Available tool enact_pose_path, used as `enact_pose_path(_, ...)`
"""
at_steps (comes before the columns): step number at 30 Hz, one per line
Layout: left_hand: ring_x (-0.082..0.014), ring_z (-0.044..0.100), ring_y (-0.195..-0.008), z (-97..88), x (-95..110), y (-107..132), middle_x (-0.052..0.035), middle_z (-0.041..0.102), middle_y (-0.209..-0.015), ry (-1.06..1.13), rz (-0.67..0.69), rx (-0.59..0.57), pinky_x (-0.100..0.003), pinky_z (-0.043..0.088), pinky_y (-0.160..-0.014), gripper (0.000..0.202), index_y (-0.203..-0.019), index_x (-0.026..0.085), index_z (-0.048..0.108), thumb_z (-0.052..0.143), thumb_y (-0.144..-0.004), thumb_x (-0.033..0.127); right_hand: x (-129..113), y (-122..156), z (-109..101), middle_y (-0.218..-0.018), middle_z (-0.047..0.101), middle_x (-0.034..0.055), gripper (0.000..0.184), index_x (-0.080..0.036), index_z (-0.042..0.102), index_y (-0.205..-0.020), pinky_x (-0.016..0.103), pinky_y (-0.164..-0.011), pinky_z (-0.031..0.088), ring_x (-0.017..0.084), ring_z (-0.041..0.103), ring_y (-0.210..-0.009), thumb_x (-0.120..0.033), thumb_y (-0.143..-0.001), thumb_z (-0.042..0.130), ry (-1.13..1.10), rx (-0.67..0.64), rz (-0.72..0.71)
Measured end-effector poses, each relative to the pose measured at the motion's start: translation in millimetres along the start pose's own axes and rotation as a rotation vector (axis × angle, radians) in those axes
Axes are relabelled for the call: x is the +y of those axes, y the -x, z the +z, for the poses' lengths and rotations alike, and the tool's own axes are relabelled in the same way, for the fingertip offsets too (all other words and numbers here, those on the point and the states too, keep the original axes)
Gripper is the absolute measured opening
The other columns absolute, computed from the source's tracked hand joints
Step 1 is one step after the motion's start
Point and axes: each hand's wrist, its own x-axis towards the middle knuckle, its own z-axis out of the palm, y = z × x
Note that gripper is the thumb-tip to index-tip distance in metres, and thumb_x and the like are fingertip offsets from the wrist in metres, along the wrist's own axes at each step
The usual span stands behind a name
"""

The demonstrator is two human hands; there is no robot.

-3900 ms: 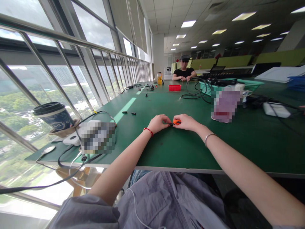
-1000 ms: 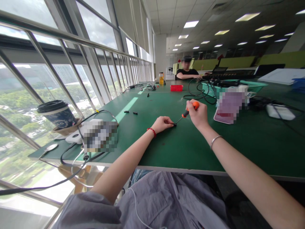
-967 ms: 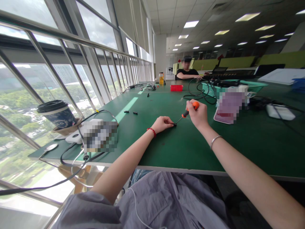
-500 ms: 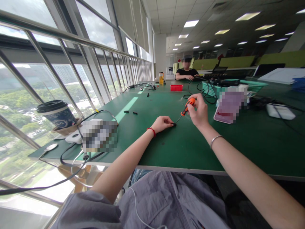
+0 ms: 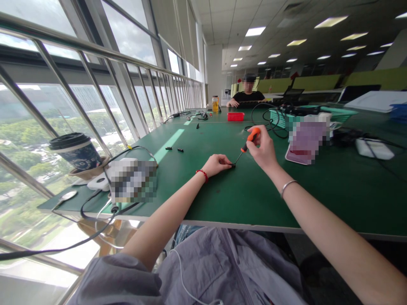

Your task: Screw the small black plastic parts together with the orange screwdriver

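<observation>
Here right grip [image 5: 263, 151] closed round orange screwdriver [image 5: 253, 135], left grip [image 5: 217, 164] pinching small black part [image 5: 233, 165]

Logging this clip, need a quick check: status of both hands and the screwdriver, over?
Left hand pinches small black part on the table. Right hand grips orange screwdriver, tip at the part. Nothing between them.

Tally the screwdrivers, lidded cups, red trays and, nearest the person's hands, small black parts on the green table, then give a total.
Screwdriver: 1, in the right hand.
Lidded cup: 1.
Red tray: 1.
Small black parts: 3, one at the left hand, two loose.
Total: 6.
</observation>
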Motion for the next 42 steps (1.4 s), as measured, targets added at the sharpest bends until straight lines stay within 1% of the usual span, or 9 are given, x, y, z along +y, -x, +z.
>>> enact_pose_path(3,-0.0078,0.055,-0.058,0.2,-0.1,0.1,-0.0018,0.066,-0.066,0.002,-0.004,-0.007,-0.021,0.047,-0.062,0.009,-0.071,0.010,0.067,0.072,-0.068,0.017,-0.9,-0.5,-0.6,-0.068,0.056,-0.0007,0.031,-0.022,0.053,-0.101,0.028,-0.061,0.042,0.018,0.057,-0.063,-0.041,-0.077,0.055,0.036,0.010,0.029)
enact_pose_path(8,-0.0081,0.055,-0.059,-0.2,-0.5,0.1,-0.0021,0.067,-0.067,-0.052,0.031,-0.005,-0.021,0.046,-0.062,0.009,-0.072,0.011,0.068,0.071,-0.068,0.019,-5.1,-1.6,1.3,-0.058,0.051,-0.0008,0.024,-0.022,0.057,-0.075,0.027,-0.060,0.039,0.015,0.050,-0.056,-0.046,-0.076,0.057,-0.015,0.041,0.019)
enact_pose_path(11,-0.0086,0.054,-0.061,0.0,-0.8,-0.2,-0.0020,0.068,-0.069,-0.137,0.063,0.015,-0.021,0.045,-0.061,0.009,-0.073,0.011,0.069,0.070,-0.067,0.018,-4.2,-1.1,3.2,-0.061,0.052,-0.0018,0.018,-0.022,0.058,-0.081,0.027,-0.059,0.040,0.014,0.048,-0.055,-0.037,-0.071,0.059,-0.058,0.056,-0.025)
enact_pose_path(17,-0.0095,0.056,-0.063,1.2,0.2,0.8,-0.0026,0.069,-0.072,-0.205,0.083,0.031,-0.021,0.047,-0.062,0.009,-0.074,0.012,0.069,0.067,-0.066,0.015,-0.8,-0.4,3.7,-0.065,0.054,-0.0027,0.030,-0.023,0.054,-0.098,0.030,-0.062,0.042,0.017,0.054,-0.060,-0.030,-0.069,0.059,-0.067,0.045,-0.041)
enact_pose_path(21,-0.0099,0.058,-0.064,1.2,0.4,0.9,-0.0031,0.069,-0.075,-0.230,0.092,0.028,-0.021,0.047,-0.064,0.010,-0.075,0.012,0.069,0.067,-0.066,0.015,-1.6,-2.0,4.1,-0.054,0.047,-0.0048,0.023,-0.023,0.058,-0.085,0.029,-0.060,0.041,0.015,0.048,-0.054,-0.040,-0.071,0.061,-0.059,0.035,0.002)
enact_pose_path(24,-0.0103,0.058,-0.067,1.2,-0.8,0.1,-0.0035,0.070,-0.077,-0.234,0.105,0.022,-0.022,0.048,-0.066,0.010,-0.075,0.012,0.069,0.066,-0.066,0.014,-1.8,-2.7,4.7,-0.056,0.046,-0.0050,0.017,-0.021,0.059,-0.080,0.027,-0.058,0.040,0.012,0.044,-0.051,-0.034,-0.070,0.061,-0.127,-0.012,-0.027)
enact_pose_path(33,-0.0107,0.059,-0.067,1.3,-1.0,0.3,-0.0034,0.070,-0.078,-0.245,0.107,0.029,-0.022,0.049,-0.067,0.012,-0.076,0.012,0.070,0.066,-0.065,0.014,0.0,0.5,5.4,-0.070,0.053,-0.0029,0.040,-0.023,0.052,-0.104,0.027,-0.056,0.042,0.015,0.054,-0.060,-0.026,-0.065,0.061,-0.133,-0.056,-0.117)
enact_pose_path(39,-0.0107,0.059,-0.068,1.1,2.2,1.3,-0.0033,0.070,-0.078,-0.257,0.097,0.030,-0.023,0.049,-0.068,0.010,-0.075,0.013,0.069,0.066,-0.065,0.014,-2.4,-0.6,5.1,-0.057,0.050,-0.0047,0.028,-0.023,0.056,-0.089,0.029,-0.059,0.041,0.015,0.049,-0.054,-0.041,-0.069,0.063,-0.044,-0.029,-0.044)
enact_pose_path(42,-0.0108,0.059,-0.068,1.2,2.1,1.2,-0.0031,0.070,-0.077,-0.262,0.097,0.033,-0.022,0.048,-0.067,0.010,-0.074,0.013,0.069,0.066,-0.065,0.014,-0.5,-1.7,5.6,-0.056,0.048,-0.0046,0.021,-0.022,0.059,-0.084,0.028,-0.060,0.041,0.013,0.047,-0.053,-0.037,-0.070,0.063,-0.086,-0.037,-0.048)
